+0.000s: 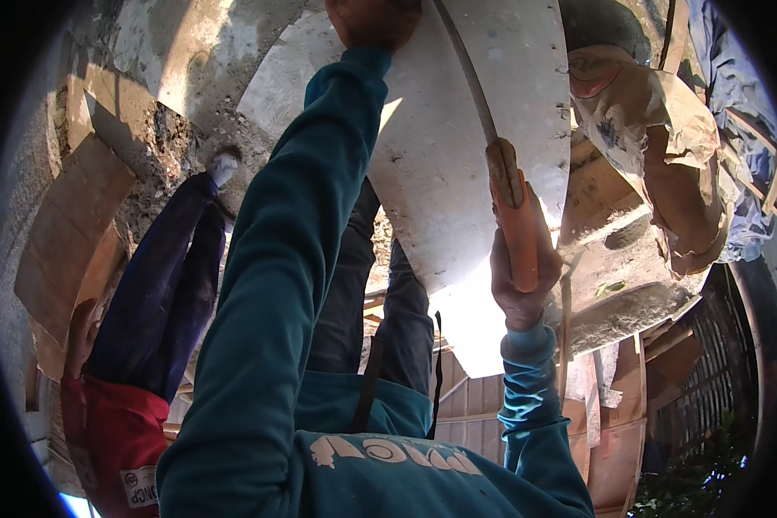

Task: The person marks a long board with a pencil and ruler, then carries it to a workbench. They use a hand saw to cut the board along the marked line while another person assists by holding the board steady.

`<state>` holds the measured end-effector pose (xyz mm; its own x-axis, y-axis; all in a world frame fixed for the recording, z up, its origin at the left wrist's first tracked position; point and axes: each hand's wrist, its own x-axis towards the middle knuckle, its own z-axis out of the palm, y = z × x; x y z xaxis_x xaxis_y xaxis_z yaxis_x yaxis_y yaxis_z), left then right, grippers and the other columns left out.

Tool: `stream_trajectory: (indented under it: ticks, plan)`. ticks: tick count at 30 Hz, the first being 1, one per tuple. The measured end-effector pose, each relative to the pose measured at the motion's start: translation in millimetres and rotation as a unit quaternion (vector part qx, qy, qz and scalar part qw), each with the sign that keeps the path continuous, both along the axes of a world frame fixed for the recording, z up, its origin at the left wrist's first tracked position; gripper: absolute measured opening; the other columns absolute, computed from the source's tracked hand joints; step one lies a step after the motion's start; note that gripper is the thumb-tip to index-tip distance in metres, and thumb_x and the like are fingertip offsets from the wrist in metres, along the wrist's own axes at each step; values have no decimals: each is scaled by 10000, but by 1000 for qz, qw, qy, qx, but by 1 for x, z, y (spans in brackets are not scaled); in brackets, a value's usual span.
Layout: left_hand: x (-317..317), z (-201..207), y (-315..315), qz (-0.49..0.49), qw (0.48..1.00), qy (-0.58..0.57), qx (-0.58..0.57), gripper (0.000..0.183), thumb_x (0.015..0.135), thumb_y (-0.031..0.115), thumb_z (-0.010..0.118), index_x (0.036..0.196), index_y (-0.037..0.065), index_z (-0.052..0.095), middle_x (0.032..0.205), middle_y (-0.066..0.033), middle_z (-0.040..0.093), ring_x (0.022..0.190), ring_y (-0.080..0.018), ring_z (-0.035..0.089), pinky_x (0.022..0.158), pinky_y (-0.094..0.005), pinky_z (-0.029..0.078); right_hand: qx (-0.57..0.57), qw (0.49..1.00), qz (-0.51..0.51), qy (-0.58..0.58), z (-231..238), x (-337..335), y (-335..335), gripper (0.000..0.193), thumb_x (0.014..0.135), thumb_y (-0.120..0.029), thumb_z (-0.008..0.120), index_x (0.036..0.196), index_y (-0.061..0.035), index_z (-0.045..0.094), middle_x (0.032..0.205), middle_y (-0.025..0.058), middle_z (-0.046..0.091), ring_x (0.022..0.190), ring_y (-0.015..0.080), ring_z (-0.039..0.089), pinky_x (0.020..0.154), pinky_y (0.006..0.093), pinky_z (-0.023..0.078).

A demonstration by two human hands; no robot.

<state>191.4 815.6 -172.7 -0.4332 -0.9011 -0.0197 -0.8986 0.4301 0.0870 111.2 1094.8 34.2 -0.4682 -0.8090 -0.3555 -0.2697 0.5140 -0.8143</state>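
Note:
My right hand is wrapped round the orange handle of a handsaw. Its long, thin blade runs up and slightly left to the upper edge of the view, seen nearly edge-on over a pale grey board. At the top, my left hand is over the board's far part, with its arm stretched out. The upper edge of the view cuts off that hand, so its fingers do not show. Bright sunlight washes out the board's near end.
Another person in dark trousers and a red top stands on the left, near a curved-looking brown panel. To the right are a crumpled paper sack, a dusty block and wood scraps. Blue sheeting lies far right.

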Motion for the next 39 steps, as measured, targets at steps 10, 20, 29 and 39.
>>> stream_trajectory:
  ticks: [10,20,29,39]
  plan:
    - [5,-19,4,-2,998,14,-69,474,983,449,470,765,91,691,801,-163,695,757,-361,634,765,-564,425,-8,1000,-8,18,-18,0,-5,594,789,44,592,1377,-35,563,1112,167,721,810,195,729,708,287,550]
    - [8,-30,2,-19,991,24,-130,426,952,435,535,710,107,659,707,-144,664,680,-353,621,709,-544,434,24,999,5,27,24,-6,27,390,924,-7,600,1311,38,583,1193,177,695,1063,244,700,871,340,579]
    - [3,-16,-3,2,995,56,-81,426,936,446,553,693,108,644,674,-145,655,640,-358,628,682,-537,441,-70,997,-32,12,-11,-24,-4,462,865,51,586,1325,5,597,1211,153,697,1038,220,708,849,329,556]
    - [6,-27,0,-35,990,47,-130,409,936,454,552,729,107,618,699,-131,638,685,-333,600,739,-537,421,23,999,-15,-18,12,-12,6,447,916,-56,650,1337,53,548,1207,184,674,1059,242,693,890,341,570]
